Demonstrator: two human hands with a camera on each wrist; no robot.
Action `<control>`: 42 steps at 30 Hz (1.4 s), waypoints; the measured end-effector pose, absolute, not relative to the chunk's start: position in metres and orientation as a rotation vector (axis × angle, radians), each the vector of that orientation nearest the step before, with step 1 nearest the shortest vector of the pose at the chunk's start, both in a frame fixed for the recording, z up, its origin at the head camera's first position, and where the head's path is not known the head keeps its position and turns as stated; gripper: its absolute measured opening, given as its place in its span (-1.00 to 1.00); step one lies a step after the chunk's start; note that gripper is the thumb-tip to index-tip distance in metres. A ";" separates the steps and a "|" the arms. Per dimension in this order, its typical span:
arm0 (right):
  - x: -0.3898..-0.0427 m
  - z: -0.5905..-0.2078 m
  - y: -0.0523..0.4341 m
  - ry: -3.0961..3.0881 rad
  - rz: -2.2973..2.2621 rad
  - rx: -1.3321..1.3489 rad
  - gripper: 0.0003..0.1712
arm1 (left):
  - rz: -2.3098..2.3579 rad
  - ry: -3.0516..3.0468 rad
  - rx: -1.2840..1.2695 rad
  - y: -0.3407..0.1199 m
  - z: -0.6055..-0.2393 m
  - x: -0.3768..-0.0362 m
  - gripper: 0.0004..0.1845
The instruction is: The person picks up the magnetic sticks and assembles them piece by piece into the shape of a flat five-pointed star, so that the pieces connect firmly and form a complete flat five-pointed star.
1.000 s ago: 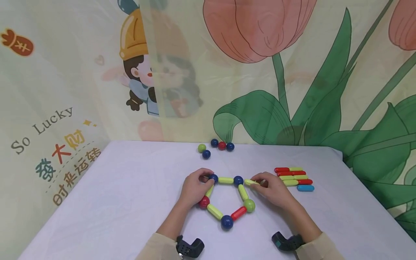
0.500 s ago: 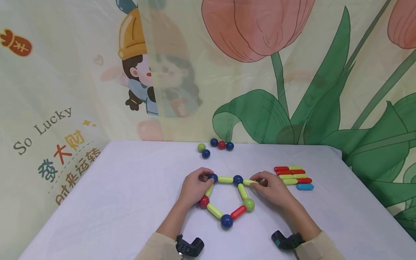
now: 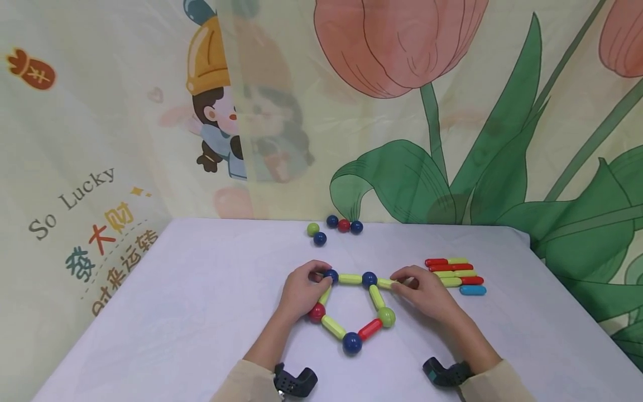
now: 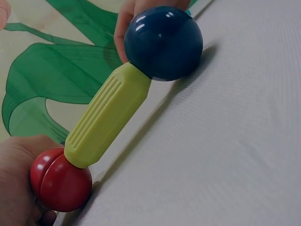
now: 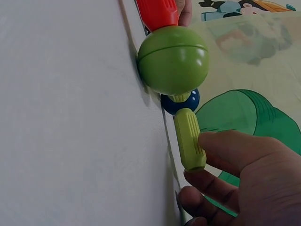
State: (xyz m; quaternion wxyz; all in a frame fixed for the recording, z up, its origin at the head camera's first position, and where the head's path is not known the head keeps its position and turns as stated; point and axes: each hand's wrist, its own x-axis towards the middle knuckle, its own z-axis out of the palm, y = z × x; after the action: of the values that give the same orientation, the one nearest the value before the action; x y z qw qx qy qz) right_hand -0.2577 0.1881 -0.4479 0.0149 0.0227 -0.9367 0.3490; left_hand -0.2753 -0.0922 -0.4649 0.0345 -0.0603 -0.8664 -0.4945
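A five-sided ring of balls and rods lies flat on the white table (image 3: 201,312). My left hand (image 3: 315,277) grips its top-left blue ball (image 3: 331,274). The left wrist view shows that blue ball (image 4: 163,42) joined by a green rod (image 4: 108,115) to a red ball (image 4: 61,181) beside my palm (image 4: 16,179). My right hand (image 3: 404,280) pinches a short green rod (image 3: 385,283) whose end meets the top-right blue ball (image 3: 369,279). The right wrist view shows this green rod (image 5: 189,139) between thumb and fingers (image 5: 235,150), behind the green ball (image 5: 173,60).
Several loose balls (image 3: 334,228) lie at the table's far edge. A stack of red, green and blue rods (image 3: 454,274) lies right of my right hand. A printed curtain hangs behind and to the left.
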 end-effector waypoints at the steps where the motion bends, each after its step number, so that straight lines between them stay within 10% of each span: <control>1: -0.257 -0.447 0.189 -2.914 1.093 0.065 -0.69 | -1.525 -2.664 -0.186 -0.092 -0.465 -0.275 -0.74; 42: -0.223 -0.424 0.322 -2.924 0.876 -0.181 -0.49 | -1.505 -2.654 -0.205 -0.091 -0.467 -0.275 -0.73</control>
State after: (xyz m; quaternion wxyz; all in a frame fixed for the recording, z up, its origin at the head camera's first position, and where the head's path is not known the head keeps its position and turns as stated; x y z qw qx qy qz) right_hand -0.2227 0.3222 -0.4243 0.0418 -0.0592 -0.9555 0.2861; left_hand -0.2747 -0.0913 -0.4667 0.0420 -0.0669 -0.8672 -0.4917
